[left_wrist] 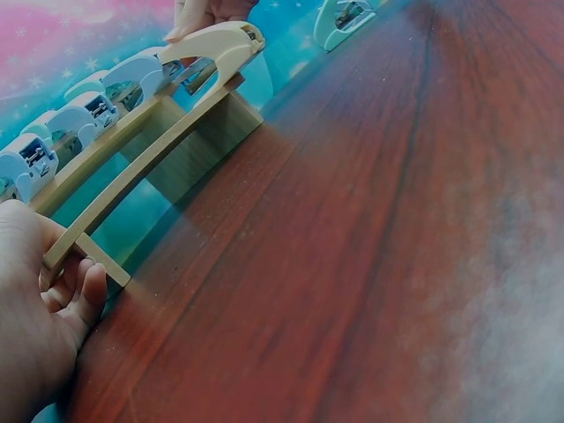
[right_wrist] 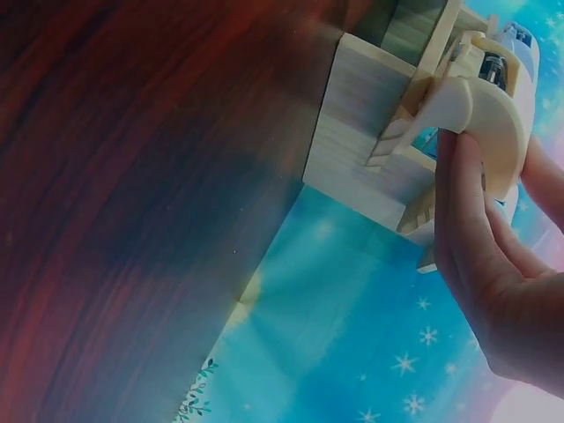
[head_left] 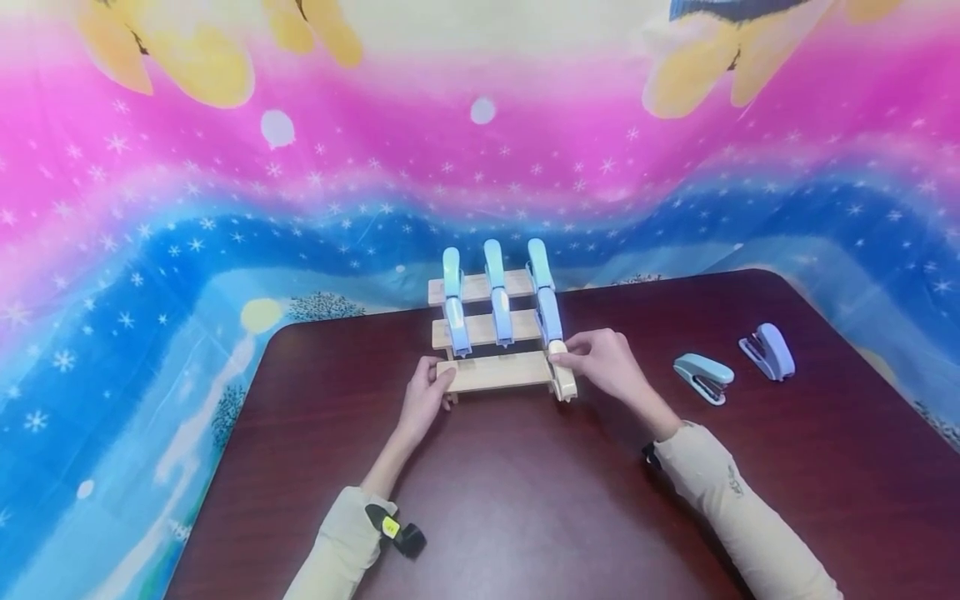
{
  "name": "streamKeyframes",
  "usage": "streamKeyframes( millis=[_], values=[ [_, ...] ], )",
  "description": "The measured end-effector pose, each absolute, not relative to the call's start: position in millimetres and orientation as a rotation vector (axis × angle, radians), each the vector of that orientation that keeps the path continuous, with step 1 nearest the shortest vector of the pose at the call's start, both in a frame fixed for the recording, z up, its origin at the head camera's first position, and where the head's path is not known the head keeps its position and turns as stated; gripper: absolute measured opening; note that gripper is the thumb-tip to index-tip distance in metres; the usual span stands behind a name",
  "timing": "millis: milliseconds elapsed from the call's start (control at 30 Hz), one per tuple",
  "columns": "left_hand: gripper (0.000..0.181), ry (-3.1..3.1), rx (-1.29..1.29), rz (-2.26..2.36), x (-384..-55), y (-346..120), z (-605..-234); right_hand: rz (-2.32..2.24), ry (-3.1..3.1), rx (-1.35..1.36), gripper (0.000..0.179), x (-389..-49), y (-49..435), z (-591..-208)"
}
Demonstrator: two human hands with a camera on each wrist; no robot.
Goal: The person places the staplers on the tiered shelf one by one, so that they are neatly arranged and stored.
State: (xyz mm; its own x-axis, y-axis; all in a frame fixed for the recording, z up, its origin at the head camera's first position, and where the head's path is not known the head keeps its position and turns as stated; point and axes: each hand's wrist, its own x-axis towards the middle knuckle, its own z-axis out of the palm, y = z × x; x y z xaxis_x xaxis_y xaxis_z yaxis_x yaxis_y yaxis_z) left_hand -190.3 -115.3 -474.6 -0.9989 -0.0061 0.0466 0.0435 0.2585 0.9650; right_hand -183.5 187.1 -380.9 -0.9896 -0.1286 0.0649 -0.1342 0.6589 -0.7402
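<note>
A three-tier wooden stand (head_left: 498, 372) stands near the table's back edge. My left hand (head_left: 423, 398) grips the left end of its lowest shelf, thumb on top and fingers around the end. At the shelf's right end, my right hand (head_left: 607, 362) pinches a cream stapler (head_left: 562, 382) between thumb and fingers. In the left wrist view the cream stapler (left_wrist: 225, 48) lies across that shelf, its nose at the front edge. Three light blue staplers, one of them the middle one (head_left: 501, 317), sit on the middle tier. Three mint staplers, including the left one (head_left: 452, 271), occupy the top tier.
To the right on the dark red-brown table (head_left: 525, 500) lie a mint stapler (head_left: 703, 375) and a lilac stapler (head_left: 768, 352). A printed curtain (head_left: 480, 158) in pink and blue hangs just behind the table, close to the stand's back.
</note>
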Motion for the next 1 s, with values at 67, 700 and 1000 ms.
streamKeyframes(
  millis=[67,700,1000],
  values=[
    [0.035,-2.461,-0.033,-1.892,-190,-116,-475,1.282,-2.847,0.206,0.031,-183,186,-381],
    [0.032,-2.429,-0.034,-1.948,-190,-111,-479,1.421,-2.840,0.169,0.034,-181,187,-383],
    [0.033,-2.425,-0.047,-1.929,-190,-113,-475,1.481,-2.794,0.239,0.028,-183,187,-378]
  ],
)
